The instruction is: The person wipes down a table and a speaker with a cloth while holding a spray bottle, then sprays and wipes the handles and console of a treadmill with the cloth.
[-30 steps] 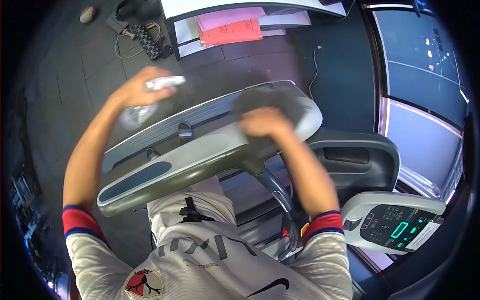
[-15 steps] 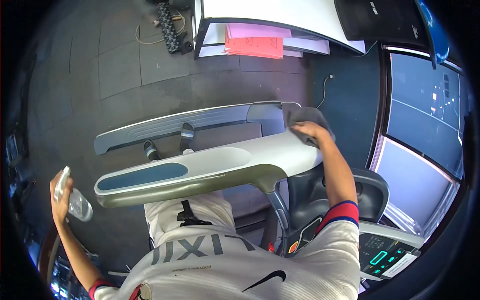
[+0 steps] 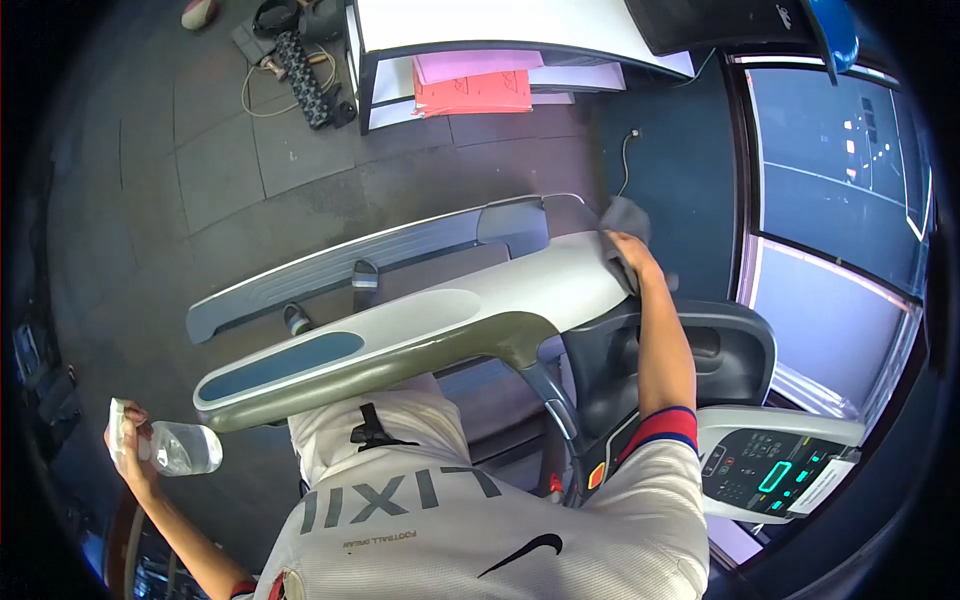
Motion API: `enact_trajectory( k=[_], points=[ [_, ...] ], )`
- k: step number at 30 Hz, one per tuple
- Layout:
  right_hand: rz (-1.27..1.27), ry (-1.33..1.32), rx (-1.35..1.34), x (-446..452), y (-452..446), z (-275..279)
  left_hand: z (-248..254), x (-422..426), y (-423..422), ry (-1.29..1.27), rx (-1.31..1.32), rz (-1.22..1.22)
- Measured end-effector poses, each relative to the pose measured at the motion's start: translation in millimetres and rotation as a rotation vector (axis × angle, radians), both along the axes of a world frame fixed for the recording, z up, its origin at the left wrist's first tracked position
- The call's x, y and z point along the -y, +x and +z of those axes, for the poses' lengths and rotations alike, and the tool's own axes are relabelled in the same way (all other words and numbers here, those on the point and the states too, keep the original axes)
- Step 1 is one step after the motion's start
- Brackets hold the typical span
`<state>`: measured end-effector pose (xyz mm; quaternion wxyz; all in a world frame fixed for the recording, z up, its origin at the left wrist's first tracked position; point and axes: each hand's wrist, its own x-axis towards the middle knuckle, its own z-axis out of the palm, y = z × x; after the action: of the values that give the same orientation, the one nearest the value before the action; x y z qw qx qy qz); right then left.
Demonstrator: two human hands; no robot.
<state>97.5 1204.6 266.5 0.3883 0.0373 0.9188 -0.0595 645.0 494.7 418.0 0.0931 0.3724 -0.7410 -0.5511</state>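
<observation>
On the far left, my left hand is wrapped round the neck of a clear spray bottle with a white head, its body tilted sideways to the right. My right hand is closed on a dark grey cloth and presses it against the far right end of a treadmill's light grey handrail. Part of the cloth hangs over the rail's end. The rail crosses in front of my body, with an olive underside and a blue inset at its left end.
The treadmill console with lit green marks is at the lower right, beside a black tray. A white desk holds pink and red papers. A patterned roller and cable lie on the floor. Windows line the right.
Over the last second, my right hand and the cloth moved right to the rail's end. My left hand and the bottle swung out to the far left, then lower. The camera view shifted too.
</observation>
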Motion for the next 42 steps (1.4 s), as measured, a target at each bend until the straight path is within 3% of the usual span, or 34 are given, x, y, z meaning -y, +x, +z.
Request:
enact_trajectory(
  k=[1, 3, 5, 7, 10, 13, 18, 22, 27, 32, 36, 37, 39, 40, 41, 42],
  points=[
    [-0.105, 0.018, -0.111, 2, 12, 9, 7, 5, -2, -0.004, -0.013, 0.0],
    [-0.038, 0.132, -0.197, 42, 42, 35, 20, 9, -5, -0.001, -0.031, -0.003],
    [0.276, 0.222, -0.423, 112, 105, 68, 27, 18, -10, -0.033, -0.052, -0.072],
    [0.469, 0.082, -0.647, 177, 178, 79, 34, 17, -26, -0.06, -0.077, -0.13],
    [0.39, -0.118, -0.608, 239, 248, 83, 29, 20, -53, -0.124, -0.126, -0.19],
    [0.316, -0.414, -0.781, 204, 289, 97, 33, 33, -74, -0.101, -0.175, -0.314],
    [0.39, 0.021, -0.844, 90, 382, 93, 43, 40, -49, -0.078, -0.218, -0.28],
    [0.366, 0.066, -0.897, 119, 367, 101, 49, 58, -5, -0.129, -0.218, -0.239],
    [0.389, -0.166, -0.861, 276, 311, 72, 66, 57, 60, -0.179, -0.168, -0.086],
    [0.689, -0.437, -0.313, 398, 363, 87, 61, 71, 127, -0.159, -0.158, 0.042],
    [0.791, -0.751, -0.294, 409, 376, 63, 51, 66, 152, -0.129, -0.195, 0.061],
    [0.736, -0.757, -0.14, 391, 352, 84, 47, 67, 162, -0.12, -0.2, 0.061],
    [0.733, -0.442, -0.258, 349, 306, 100, 38, 70, 187, -0.095, -0.208, 0.075],
    [0.671, -0.29, -0.159, 322, 276, 98, 35, 65, 203, -0.07, -0.221, 0.121],
    [0.742, 0.025, -0.004, 302, 238, 96, 35, 60, 221, -0.064, -0.212, 0.149],
    [0.763, 0.187, -0.054, 280, 214, 81, 36, 58, 237, -0.056, -0.201, 0.172]
  ],
)
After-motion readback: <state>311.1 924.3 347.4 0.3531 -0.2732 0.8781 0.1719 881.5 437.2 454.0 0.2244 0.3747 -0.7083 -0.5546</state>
